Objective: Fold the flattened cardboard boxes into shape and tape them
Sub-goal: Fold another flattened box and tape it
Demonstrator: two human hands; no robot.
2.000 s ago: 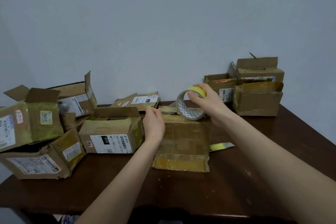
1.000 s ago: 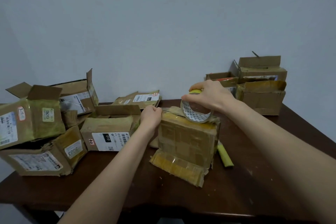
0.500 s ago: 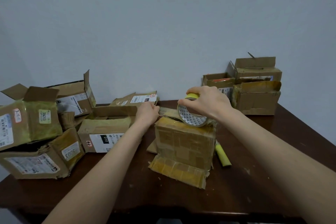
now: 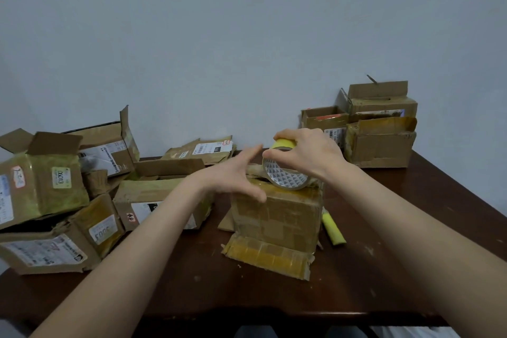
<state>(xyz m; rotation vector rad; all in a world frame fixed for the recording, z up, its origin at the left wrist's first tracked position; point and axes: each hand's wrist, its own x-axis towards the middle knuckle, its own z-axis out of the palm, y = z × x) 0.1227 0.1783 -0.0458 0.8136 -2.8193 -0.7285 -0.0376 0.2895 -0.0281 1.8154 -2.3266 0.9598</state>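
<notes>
A worn brown cardboard box [image 4: 277,217] stands upright at the middle of the dark wooden table [image 4: 411,269], its lower flap lying out toward me. My right hand [image 4: 310,153] grips a roll of yellow tape [image 4: 285,170] and holds it against the box's top edge. My left hand [image 4: 233,175] hovers at the box's upper left corner with fingers spread and straight, holding nothing; its thumb is near the box's front face.
Several folded boxes lie piled at the left [image 4: 49,189], one with a white label [image 4: 153,200] beside the middle box. Flattened cardboard [image 4: 203,149] lies at the back. Three boxes are stacked at the back right [image 4: 380,140]. A yellow cutter [image 4: 333,230] lies right of the box.
The box was turned slightly on the table. My left hand has left the box's far top corner and opened, fingers spread, moving right toward the tape roll. My right hand keeps the roll on top.
</notes>
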